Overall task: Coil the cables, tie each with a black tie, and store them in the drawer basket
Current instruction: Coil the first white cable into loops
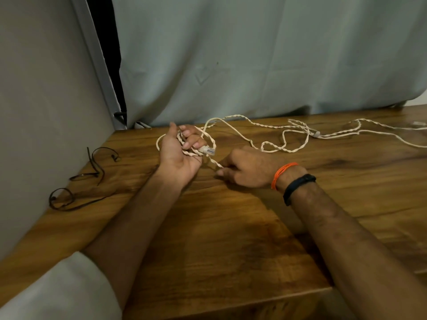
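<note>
While the left hand (182, 153), palm up, curls its fingers round a few started loops of the white cable (272, 144), the right hand (245, 169) pinches the strand just beside it. The uncoiled length runs rightward along the table's (231, 239) far edge, nearer the right hand. Black ties (92, 167) wait by the left edge; bare wood lies toward the near edge.

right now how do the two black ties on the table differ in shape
The nearer black tie curls into one closed loop with a long straight tail; the farther black tie forms an open arch with kinked ends, no closed loop. Both lie loose on the wooden table by the wall, untouched by either hand.
</note>
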